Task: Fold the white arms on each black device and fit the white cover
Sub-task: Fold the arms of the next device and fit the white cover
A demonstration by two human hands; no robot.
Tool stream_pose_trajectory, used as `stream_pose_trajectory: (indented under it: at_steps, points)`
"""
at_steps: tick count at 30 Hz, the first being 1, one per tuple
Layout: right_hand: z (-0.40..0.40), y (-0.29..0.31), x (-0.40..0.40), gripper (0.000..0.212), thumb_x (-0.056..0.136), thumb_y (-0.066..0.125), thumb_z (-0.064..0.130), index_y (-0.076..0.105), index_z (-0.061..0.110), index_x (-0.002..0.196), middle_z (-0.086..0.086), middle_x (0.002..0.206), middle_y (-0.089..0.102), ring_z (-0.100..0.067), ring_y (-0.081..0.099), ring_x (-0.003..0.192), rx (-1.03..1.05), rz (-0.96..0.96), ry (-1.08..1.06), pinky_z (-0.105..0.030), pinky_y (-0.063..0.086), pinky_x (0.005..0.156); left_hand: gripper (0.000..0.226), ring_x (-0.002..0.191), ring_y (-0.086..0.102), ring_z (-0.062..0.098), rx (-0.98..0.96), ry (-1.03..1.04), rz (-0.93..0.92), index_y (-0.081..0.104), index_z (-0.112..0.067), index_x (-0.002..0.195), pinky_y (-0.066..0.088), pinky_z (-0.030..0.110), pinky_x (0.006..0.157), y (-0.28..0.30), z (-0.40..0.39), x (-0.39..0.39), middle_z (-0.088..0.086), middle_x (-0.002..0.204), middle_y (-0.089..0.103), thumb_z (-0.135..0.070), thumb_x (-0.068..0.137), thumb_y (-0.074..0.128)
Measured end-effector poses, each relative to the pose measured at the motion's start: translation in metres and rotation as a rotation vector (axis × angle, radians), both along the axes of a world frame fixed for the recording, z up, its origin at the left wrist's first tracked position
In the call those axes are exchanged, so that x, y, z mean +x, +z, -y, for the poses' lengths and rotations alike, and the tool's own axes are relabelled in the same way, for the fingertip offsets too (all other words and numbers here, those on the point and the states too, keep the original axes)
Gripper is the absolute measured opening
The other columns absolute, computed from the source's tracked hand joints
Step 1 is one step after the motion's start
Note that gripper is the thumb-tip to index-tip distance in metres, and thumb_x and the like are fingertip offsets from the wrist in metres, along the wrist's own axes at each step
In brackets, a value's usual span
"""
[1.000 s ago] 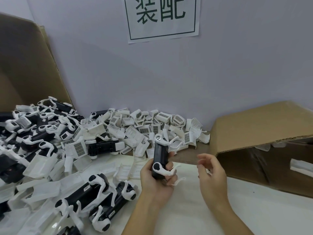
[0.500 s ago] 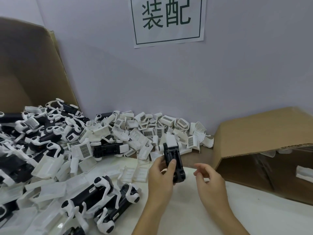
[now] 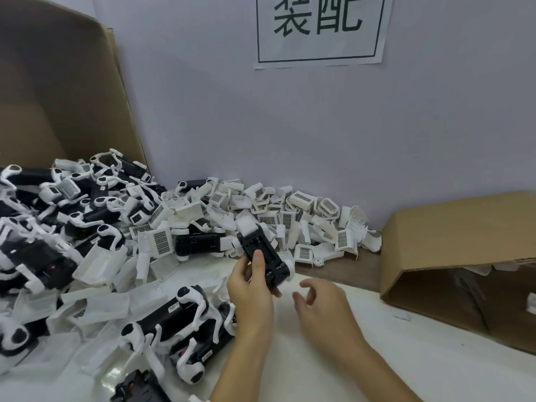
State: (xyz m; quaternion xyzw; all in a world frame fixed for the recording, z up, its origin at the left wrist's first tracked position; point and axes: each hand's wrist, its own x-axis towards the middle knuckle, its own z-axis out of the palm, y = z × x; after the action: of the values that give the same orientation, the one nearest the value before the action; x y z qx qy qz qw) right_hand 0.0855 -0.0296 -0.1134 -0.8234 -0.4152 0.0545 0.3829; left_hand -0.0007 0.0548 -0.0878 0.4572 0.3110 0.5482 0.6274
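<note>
Your left hand [image 3: 250, 288] grips one black device [image 3: 262, 253] above the surface, arms apparently folded, a white cover [image 3: 246, 225] at its far end. Your right hand [image 3: 322, 303] hovers loose, empty. Many unfolded devices [image 3: 174, 311] remain.

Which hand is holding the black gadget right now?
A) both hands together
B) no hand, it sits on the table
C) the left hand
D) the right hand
C: the left hand grips the black device with its thumb across it, while the right hand hangs beside it, fingers loosely curled, holding nothing.
</note>
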Motion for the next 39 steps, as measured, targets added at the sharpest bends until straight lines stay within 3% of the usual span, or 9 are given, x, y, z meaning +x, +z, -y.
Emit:
stream_pose_trajectory:
  at_steps: [2,5,10,14,17,23,30,35,39]
  points:
    - [-0.023,0.009,-0.014,0.013,0.091,0.06,0.043,0.057,0.032,0.095,0.012,0.087,0.048,-0.012,0.048,0.089,-0.038,0.013,-0.011,-0.025,0.037,0.072,0.026,0.054,0.06,0.006,-0.019,0.019,0.056,0.067,-0.003,0.089,0.046,0.016,0.048,0.002,0.001,0.0,-0.003,0.065,0.068,-0.022,0.102,0.054]
    - [-0.048,0.012,-0.028,0.023,0.084,0.056,0.034,0.04,0.027,0.068,0.004,0.08,0.057,-0.023,0.054,0.085,-0.079,0.049,0.008,-0.029,0.04,0.063,0.02,0.061,0.066,0.001,0.016,0.046,0.077,0.069,-0.013,0.089,0.048,0.012,0.051,0.005,0.001,-0.002,-0.007,0.072,0.074,-0.021,0.102,0.055]
    - [-0.064,0.006,-0.023,0.008,0.091,0.053,0.019,0.061,0.016,0.088,-0.005,0.092,0.064,-0.028,0.058,0.09,-0.032,0.054,-0.015,-0.033,0.045,0.066,0.024,0.058,0.065,0.004,-0.007,0.036,0.112,0.068,-0.013,0.087,0.049,0.017,0.048,0.006,-0.002,-0.002,-0.005,0.069,0.073,-0.019,0.103,0.052]
    - [-0.046,0.001,-0.005,0.009,0.097,0.048,0.014,0.056,0.013,0.094,-0.006,0.096,0.06,-0.025,0.055,0.097,0.207,-0.027,-0.192,-0.033,0.041,0.075,0.025,0.052,0.055,0.01,-0.005,0.032,0.105,0.067,-0.005,0.092,0.044,0.024,0.044,0.004,-0.003,-0.002,0.001,0.066,0.067,-0.021,0.103,0.052]
    - [-0.011,0.003,0.001,0.015,0.102,0.046,0.019,0.046,0.033,0.096,0.007,0.079,0.062,-0.008,0.06,0.07,0.49,-0.104,-0.299,-0.028,0.043,0.058,0.023,0.051,0.054,0.008,0.002,0.014,0.104,0.068,-0.008,0.094,0.042,0.024,0.041,0.003,-0.003,-0.001,-0.001,0.066,0.068,-0.02,0.103,0.051]
    - [0.038,0.004,0.022,0.005,0.104,0.047,0.022,0.052,0.024,0.103,-0.003,0.062,0.06,-0.009,0.049,0.04,0.594,-0.549,-0.256,-0.023,0.038,0.038,0.021,0.053,0.054,0.014,0.004,-0.13,0.03,0.069,-0.01,0.096,0.042,0.025,0.041,-0.002,0.01,0.004,0.003,0.069,0.069,-0.021,0.103,0.052]
    - [0.045,0.001,0.028,0.018,0.103,0.046,0.012,0.062,0.02,0.106,-0.007,0.096,0.066,-0.013,0.06,0.058,0.585,-0.614,-0.215,-0.018,0.046,0.047,0.021,0.053,0.053,0.021,0.051,-0.236,-0.068,0.069,-0.007,0.099,0.042,0.025,0.041,-0.011,0.031,0.023,0.022,0.081,0.068,-0.02,0.102,0.053]
    - [0.042,0.0,0.028,0.026,0.107,0.035,0.013,0.053,0.031,0.108,-0.005,0.109,0.065,-0.025,0.075,0.067,0.657,-0.651,-0.184,-0.031,0.056,0.048,0.013,0.059,0.067,0.025,0.075,-0.26,-0.085,0.067,-0.016,0.1,0.049,0.027,0.044,-0.019,0.034,0.029,0.008,0.077,0.072,-0.022,0.1,0.056]
    - [0.042,-0.002,0.03,0.044,0.107,0.034,0.008,0.059,0.044,0.116,0.015,0.124,0.055,-0.016,0.071,0.063,0.698,-0.562,-0.175,-0.021,0.047,0.047,0.01,0.068,0.073,0.029,0.1,-0.286,-0.108,0.066,-0.02,0.105,0.053,0.03,0.049,-0.021,0.033,0.029,0.006,0.083,0.075,-0.023,0.098,0.06]
